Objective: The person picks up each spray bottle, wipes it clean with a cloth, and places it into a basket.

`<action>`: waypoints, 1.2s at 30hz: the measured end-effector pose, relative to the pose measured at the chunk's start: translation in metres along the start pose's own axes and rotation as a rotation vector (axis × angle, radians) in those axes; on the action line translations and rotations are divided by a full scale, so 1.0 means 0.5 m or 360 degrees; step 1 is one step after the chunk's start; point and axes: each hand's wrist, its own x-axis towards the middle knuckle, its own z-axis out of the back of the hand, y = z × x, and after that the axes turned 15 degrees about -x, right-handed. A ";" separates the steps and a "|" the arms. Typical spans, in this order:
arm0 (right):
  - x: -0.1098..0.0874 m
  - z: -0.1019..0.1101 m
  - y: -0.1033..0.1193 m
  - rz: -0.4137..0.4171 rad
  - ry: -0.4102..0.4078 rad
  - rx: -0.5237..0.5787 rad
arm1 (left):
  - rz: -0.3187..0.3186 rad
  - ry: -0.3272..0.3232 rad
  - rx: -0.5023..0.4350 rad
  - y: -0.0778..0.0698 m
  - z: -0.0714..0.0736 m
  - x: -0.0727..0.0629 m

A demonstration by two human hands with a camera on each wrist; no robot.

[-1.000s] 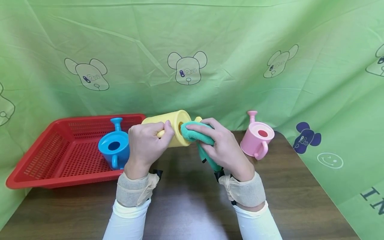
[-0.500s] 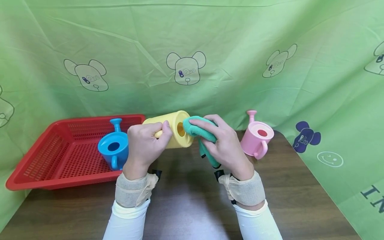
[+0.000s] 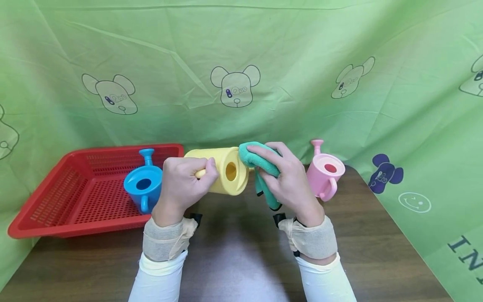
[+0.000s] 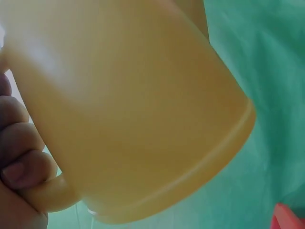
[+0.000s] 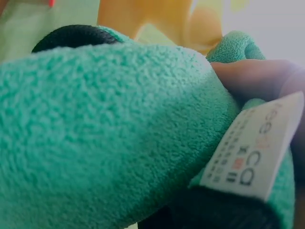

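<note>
Left hand gripped yellow watering can by the handle, tipped sideways above table, right of red basket. Right hand gripped green cloth at can's right rim.

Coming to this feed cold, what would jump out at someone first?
Probably the yellow watering can at the center, tipped on its side, its handle gripped by the left hand, with a green towel in the right hand by its rim. Next, the blue watering can in the red basket at left and the pink watering can upright at right.
</note>
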 end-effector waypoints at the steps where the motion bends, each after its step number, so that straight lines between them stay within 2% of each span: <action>1: 0.000 0.001 -0.001 -0.0002 -0.0005 -0.0004 | -0.0008 -0.0010 0.0007 0.000 0.000 0.001; 6: 0.000 0.006 -0.007 -0.0013 -0.0011 -0.0035 | -0.0110 -0.0102 0.0038 -0.004 0.005 0.003; 11: 0.002 0.010 -0.008 -0.0011 -0.0013 -0.0047 | -0.0218 -0.0103 -0.0019 -0.006 0.009 0.004; 13: 0.002 0.013 -0.009 -0.0009 -0.0032 -0.0033 | -0.0233 -0.0105 -0.0031 -0.006 0.009 0.005; 18: 0.000 0.026 -0.005 0.0018 -0.0081 -0.0021 | -0.0267 -0.0211 -0.0048 -0.006 0.011 0.006; 21: -0.001 0.032 0.008 0.0105 -0.0085 0.0012 | -0.0213 -0.0350 -0.0112 -0.007 0.013 0.007; 27: -0.002 0.029 0.050 0.0352 -0.0012 0.0268 | 0.0022 -0.0855 -0.0218 -0.016 0.015 0.012; 29: -0.002 0.028 0.059 0.0404 0.0013 0.0340 | 0.0081 -0.0991 -0.0229 -0.019 0.013 0.014; 32: -0.003 0.030 0.061 0.0427 0.0021 0.0394 | 0.0126 -0.1106 -0.0249 -0.022 0.009 0.016; 36: -0.004 0.033 0.052 0.0354 -0.0012 0.0400 | 0.0167 -0.1163 -0.0328 -0.023 0.006 0.017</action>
